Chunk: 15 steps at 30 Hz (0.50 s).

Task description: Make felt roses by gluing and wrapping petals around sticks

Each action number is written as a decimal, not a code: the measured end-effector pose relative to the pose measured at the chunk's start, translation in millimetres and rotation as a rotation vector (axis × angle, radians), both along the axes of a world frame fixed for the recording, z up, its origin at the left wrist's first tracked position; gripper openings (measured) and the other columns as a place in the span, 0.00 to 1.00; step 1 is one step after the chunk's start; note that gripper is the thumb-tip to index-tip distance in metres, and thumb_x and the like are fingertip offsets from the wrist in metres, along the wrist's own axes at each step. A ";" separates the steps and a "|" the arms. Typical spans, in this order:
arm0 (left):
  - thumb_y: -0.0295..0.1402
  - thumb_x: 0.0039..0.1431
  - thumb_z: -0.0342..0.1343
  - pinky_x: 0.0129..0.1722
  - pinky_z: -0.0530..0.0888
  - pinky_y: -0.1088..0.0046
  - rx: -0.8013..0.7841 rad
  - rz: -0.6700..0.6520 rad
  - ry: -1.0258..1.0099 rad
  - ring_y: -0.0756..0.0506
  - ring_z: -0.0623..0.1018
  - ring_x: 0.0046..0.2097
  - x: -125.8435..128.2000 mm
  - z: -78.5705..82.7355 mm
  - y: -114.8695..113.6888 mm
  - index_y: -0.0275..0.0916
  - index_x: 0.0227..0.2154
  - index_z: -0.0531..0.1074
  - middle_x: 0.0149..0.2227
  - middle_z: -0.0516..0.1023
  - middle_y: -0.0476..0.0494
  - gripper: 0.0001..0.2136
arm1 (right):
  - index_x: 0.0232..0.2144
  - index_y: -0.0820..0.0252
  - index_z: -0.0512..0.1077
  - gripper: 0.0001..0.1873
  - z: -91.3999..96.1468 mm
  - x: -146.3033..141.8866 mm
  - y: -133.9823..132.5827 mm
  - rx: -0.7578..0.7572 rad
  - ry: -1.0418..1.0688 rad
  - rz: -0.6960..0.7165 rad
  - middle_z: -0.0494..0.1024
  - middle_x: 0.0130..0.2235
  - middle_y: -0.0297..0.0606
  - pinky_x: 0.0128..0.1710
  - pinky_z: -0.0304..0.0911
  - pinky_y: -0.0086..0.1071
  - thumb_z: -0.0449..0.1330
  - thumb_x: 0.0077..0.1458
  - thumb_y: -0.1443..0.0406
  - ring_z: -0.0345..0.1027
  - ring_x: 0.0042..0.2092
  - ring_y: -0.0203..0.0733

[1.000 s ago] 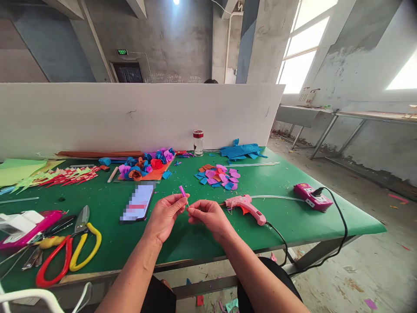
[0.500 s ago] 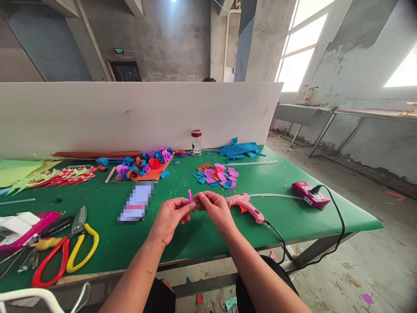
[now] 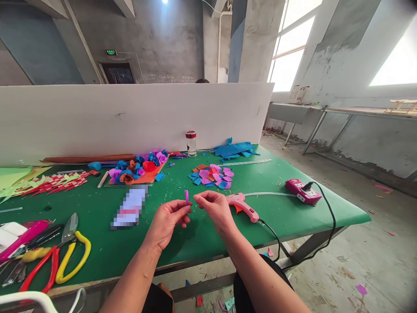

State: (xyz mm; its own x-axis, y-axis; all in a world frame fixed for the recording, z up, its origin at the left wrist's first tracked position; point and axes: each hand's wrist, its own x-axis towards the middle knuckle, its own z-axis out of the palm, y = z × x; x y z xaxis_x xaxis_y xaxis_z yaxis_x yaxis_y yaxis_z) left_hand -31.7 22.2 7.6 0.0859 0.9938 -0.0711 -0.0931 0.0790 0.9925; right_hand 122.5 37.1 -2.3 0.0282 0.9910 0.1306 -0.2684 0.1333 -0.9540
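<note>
A small rolled strip of purple paper (image 3: pixel 186 197) stands upright between the thumb and fingers of my left hand (image 3: pixel 170 219). Just to its right, my right hand (image 3: pixel 213 208) has its thumb and fingertips pinched together, a small gap away from the strip. Whether anything is in that pinch I cannot make out. Behind my right hand lies a pink glue gun (image 3: pixel 243 206), its nozzle end hidden by the hand. Cut petals of purple, blue and brown paper (image 3: pixel 213 175) are spread beyond both hands.
Finished paper flowers (image 3: pixel 140 167) sit back left, near a pixelated rectangle (image 3: pixel 129 207). Red-and-yellow-handled shears (image 3: pixel 70 243) lie at left. A glass jar (image 3: pixel 191 143) and blue paper (image 3: pixel 236 150) stand by the white board (image 3: pixel 146 117). A magenta power strip (image 3: pixel 302 191) is at right, its cable hanging over the edge.
My right fingertips have come away from the purple strip, leaving a small gap. The left hand still holds it upright. The whole view has shifted slightly.
</note>
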 end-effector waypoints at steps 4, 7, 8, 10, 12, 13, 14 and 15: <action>0.40 0.37 0.73 0.20 0.67 0.76 -0.002 0.013 -0.012 0.51 0.72 0.23 -0.4 -0.1 0.5 0.35 0.30 0.80 0.24 0.75 0.47 0.17 | 0.22 0.61 0.76 0.15 -2.7 -0.6 1.6 0.026 0.035 0.003 0.72 0.22 0.33 0.28 0.59 0.29 0.69 0.43 0.55 0.62 0.27 0.35; 0.40 0.37 0.72 0.20 0.67 0.76 -0.002 0.013 -0.010 0.51 0.72 0.23 -1.1 -0.5 1.0 0.35 0.30 0.80 0.26 0.77 0.45 0.17 | 0.26 0.61 0.79 0.15 -7.1 -0.9 6.2 0.051 0.069 0.012 0.77 0.27 0.36 0.32 0.63 0.31 0.66 0.46 0.53 0.66 0.29 0.37; 0.40 0.38 0.72 0.20 0.67 0.76 -0.003 0.011 -0.009 0.51 0.72 0.23 -1.3 -0.7 1.1 0.35 0.30 0.80 0.26 0.78 0.44 0.17 | 0.28 0.60 0.79 0.16 -8.2 -1.0 7.5 0.052 0.078 0.018 0.78 0.28 0.37 0.33 0.64 0.32 0.65 0.47 0.53 0.67 0.30 0.38; 0.40 0.38 0.72 0.20 0.66 0.76 -0.003 0.007 -0.009 0.51 0.72 0.23 -1.5 -1.2 1.4 0.35 0.30 0.80 0.27 0.78 0.44 0.17 | 0.31 0.60 0.80 0.17 -9.7 -0.9 8.8 0.049 0.081 0.036 0.79 0.30 0.38 0.34 0.65 0.33 0.65 0.48 0.53 0.68 0.30 0.38; 0.40 0.38 0.72 0.20 0.66 0.76 -0.004 0.006 -0.013 0.51 0.72 0.23 -1.8 -1.8 1.8 0.35 0.30 0.80 0.26 0.77 0.45 0.17 | 0.31 0.61 0.81 0.17 -9.7 -0.6 8.1 0.040 0.059 0.051 0.79 0.30 0.38 0.34 0.64 0.32 0.66 0.47 0.53 0.68 0.30 0.38; 0.40 0.38 0.72 0.20 0.66 0.76 -0.003 0.006 -0.015 0.51 0.72 0.23 -1.9 -2.1 2.0 0.35 0.30 0.80 0.25 0.77 0.46 0.17 | 0.30 0.61 0.80 0.16 -9.4 -0.4 7.2 0.037 0.045 0.050 0.78 0.29 0.38 0.33 0.63 0.32 0.67 0.46 0.53 0.67 0.29 0.37; 0.40 0.38 0.72 0.20 0.67 0.76 -0.002 0.006 -0.019 0.51 0.72 0.23 -2.0 -2.4 2.1 0.35 0.30 0.80 0.25 0.76 0.47 0.16 | 0.28 0.61 0.80 0.16 -9.0 -0.3 6.2 0.035 0.033 0.042 0.77 0.27 0.36 0.31 0.62 0.31 0.68 0.44 0.54 0.66 0.28 0.36; 0.39 0.38 0.72 0.21 0.67 0.76 -0.001 0.008 -0.022 0.52 0.72 0.23 -2.0 -2.5 2.1 0.35 0.30 0.80 0.24 0.75 0.48 0.16 | 0.26 0.61 0.79 0.15 -8.6 -0.3 5.3 0.036 0.026 0.026 0.75 0.25 0.35 0.30 0.60 0.30 0.69 0.43 0.54 0.64 0.27 0.35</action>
State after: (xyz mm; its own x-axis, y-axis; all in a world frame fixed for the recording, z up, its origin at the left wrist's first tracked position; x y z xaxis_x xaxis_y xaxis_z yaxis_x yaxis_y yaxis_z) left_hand -33.7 24.3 5.0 0.0792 0.9944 -0.0703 -0.1157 0.0792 0.9901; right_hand 122.3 42.3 -10.8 0.0066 0.9861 0.1657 -0.2966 0.1602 -0.9415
